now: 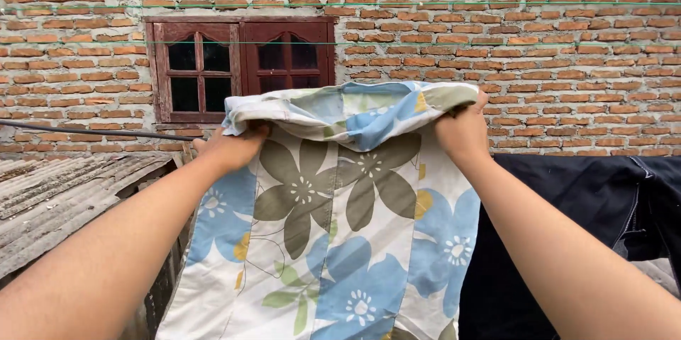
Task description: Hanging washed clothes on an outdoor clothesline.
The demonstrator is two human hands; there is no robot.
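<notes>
A white cloth (340, 241) printed with large blue and olive flowers hangs down in front of me, its top edge folded over. My left hand (230, 145) grips the folded top at its left corner. At the right corner my right hand (462, 131) grips the same folded edge. Both arms reach forward at about the same height, holding the cloth spread between them.
A dark garment (560, 226) hangs to the right, just behind the cloth. A red brick wall (539, 56) with a dark wooden window (237, 63) stands beyond. Thin green lines (496, 4) run across the wall. A corrugated roof (57, 198) slopes at the lower left.
</notes>
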